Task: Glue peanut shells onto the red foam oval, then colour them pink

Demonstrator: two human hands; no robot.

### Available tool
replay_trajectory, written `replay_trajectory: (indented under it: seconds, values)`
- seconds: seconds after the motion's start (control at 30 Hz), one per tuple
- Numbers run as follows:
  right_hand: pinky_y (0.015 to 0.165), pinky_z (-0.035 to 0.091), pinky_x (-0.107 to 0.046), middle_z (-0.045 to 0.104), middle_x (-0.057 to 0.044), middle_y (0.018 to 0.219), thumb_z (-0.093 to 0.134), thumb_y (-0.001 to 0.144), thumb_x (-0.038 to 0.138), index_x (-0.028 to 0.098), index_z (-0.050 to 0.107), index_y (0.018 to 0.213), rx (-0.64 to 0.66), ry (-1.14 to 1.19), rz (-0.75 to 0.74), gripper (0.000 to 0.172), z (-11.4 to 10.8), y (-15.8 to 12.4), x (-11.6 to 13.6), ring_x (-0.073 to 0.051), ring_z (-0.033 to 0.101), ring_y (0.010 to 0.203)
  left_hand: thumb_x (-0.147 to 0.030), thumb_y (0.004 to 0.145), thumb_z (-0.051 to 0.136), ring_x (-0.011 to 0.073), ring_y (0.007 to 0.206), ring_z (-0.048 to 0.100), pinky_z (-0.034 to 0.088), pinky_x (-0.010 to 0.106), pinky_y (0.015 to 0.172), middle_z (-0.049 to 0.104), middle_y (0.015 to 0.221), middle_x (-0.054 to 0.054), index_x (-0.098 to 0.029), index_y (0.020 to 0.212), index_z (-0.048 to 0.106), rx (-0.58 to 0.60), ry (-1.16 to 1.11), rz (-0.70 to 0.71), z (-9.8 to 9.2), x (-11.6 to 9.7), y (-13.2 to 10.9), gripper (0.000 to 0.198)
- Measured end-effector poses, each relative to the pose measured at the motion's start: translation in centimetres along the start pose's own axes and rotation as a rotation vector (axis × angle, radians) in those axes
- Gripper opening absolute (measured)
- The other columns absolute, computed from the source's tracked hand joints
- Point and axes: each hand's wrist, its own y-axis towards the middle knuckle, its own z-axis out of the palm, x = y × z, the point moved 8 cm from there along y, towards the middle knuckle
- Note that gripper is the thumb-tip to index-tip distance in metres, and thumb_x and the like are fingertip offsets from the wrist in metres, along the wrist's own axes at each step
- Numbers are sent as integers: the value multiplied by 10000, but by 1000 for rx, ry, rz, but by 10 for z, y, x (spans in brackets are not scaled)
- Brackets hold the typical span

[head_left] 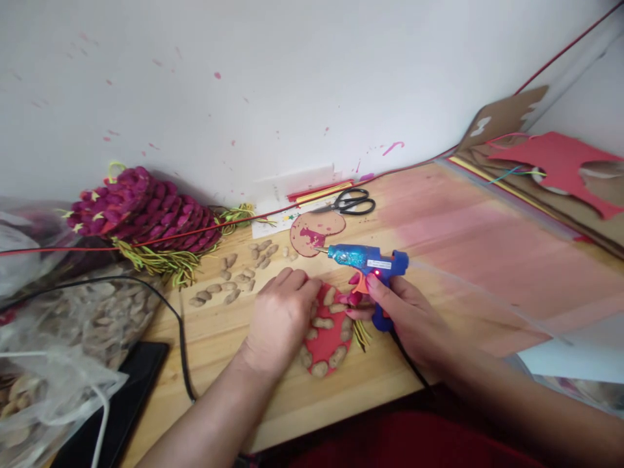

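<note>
The person's right hand [404, 315] is closed firmly around the handle of a blue glue gun [365, 259], one finger on the orange trigger, and the nozzle points to the left, above the table. The left hand [280, 318] lies palm down on a red oval piece [325, 341] which has peanuts stuck around its edge. The fingers are bent and cover its left part, so I cannot tell if they pinch anything. The piece lies near the front edge of the wooden table [439, 214], between both hands. Behind it are loose peanuts [234, 279], a second oval piece [314, 232] and black scissors [351, 203]. At the left are a purple shell craft [141, 211], a bag of peanuts [97, 318] and a black cable [180, 325].
</note>
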Motion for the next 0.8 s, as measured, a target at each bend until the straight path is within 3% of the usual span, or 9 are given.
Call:
replay_trajectory:
  seconds: [0.1,0.2,0.3,0.43,0.7,0.8]
  values:
    - [735,643,-332,710,-15,835,781,776,546,214,674,963,17,75,-9,395,-2,3,-1,-203,745,831,-178,960,536,196,876,633,524,321,781,705,944,66,-175,1144,685,-213,-143,-47,-21,18,-1,237]
    - [713,643,-332,698,-4,770,791,768,536,215,649,943,20,118,-6,392,-3,5,0,-209,752,801,-228,963,529,194,869,670,526,314,790,729,947,69,-178,1106,718,-386,-153,-201,-40,50,-5,242]
    - [659,642,-323,696,-4,728,781,779,529,213,640,930,1,124,-26,377,-3,5,4,-211,752,763,-289,954,530,208,850,695,522,316,763,764,953,70,-180,1030,750,-358,-181,-288,-40,75,-5,258]
    - [601,634,-298,680,6,694,759,806,504,207,637,913,-4,114,-53,338,0,5,7,-202,747,721,-344,942,510,223,807,702,505,319,714,776,902,71,-189,983,764,-272,-188,-359,-30,92,-4,301]
    - [595,633,-319,680,18,657,673,898,428,229,604,920,-15,95,-37,212,-6,-7,15,-185,730,613,-370,929,487,228,724,689,444,312,633,766,818,76,-195,987,768,-191,-130,-396,-28,94,-2,335]
    - [618,633,-337,705,-2,676,639,923,428,229,609,940,77,101,6,202,-3,-18,19,-197,741,633,-369,929,489,217,699,680,425,301,618,759,785,68,-192,947,766,-176,-141,-370,-27,92,-1,329]
